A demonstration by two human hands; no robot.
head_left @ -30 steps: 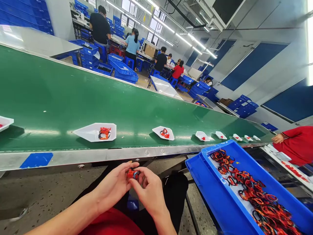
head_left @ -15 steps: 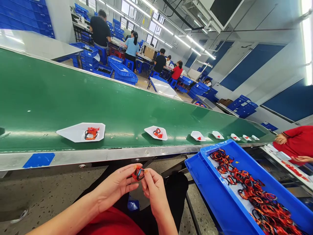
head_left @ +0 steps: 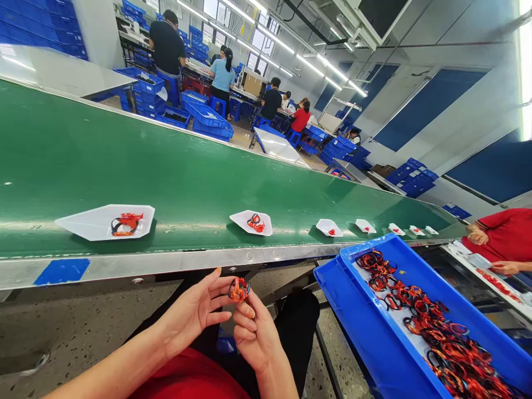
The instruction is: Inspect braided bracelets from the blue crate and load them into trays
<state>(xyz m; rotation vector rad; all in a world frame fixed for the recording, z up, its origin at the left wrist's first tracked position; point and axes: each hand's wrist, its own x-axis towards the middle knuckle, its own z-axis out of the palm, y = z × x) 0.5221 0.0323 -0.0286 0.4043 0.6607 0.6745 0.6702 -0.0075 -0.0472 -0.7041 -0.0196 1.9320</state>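
My right hand (head_left: 256, 328) pinches a small red, orange and black ring-shaped piece (head_left: 239, 289) between thumb and fingers, in front of the belt's edge. Its exact kind I cannot make out. My left hand (head_left: 192, 311) is open just left of it, thumb raised and fingers apart; the fingertips reach up to the piece, and whether they touch it is unclear. To my right, a blue bin (head_left: 348, 310) holds a pile of similar ring-shaped pieces (head_left: 446, 332).
Beyond my hands runs a green conveyor belt (head_left: 187, 172) with a metal edge (head_left: 174, 262). White pointed trays, the nearest one (head_left: 85, 223) at left, carry red pieces in a row. A co-worker in a red sleeve (head_left: 505, 230) sits at far right.
The trays have moved left along the belt. The ring-shaped piece has turned in my right hand, and my left fingers have opened away from it.
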